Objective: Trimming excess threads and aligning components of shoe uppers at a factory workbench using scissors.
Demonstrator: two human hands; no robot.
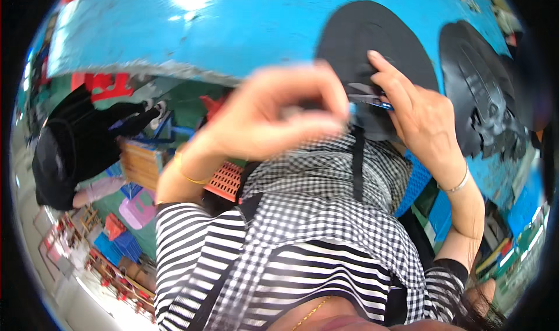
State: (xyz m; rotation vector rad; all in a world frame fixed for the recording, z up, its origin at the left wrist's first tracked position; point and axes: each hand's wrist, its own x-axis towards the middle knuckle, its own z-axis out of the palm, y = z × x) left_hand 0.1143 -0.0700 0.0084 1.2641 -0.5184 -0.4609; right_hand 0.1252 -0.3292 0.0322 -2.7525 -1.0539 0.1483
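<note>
A large black oval piece lies at the edge of the blue table, partly over my lap. My right hand rests over its right side, index finger stretched out and the other fingers curled around a small shiny metal tool with a bluish end. To the left, my left hand is raised and smeared by motion. Its thumb and index finger curve toward each other in a pinch near the piece's lower edge; what they hold is too blurred to tell. A narrow black strap hangs below the piece across my checked apron.
On the blue table, a heap of black pieces lies at the right. An orange basket and a blue basket flank my lap. A person in black is at the left, near a pink stool.
</note>
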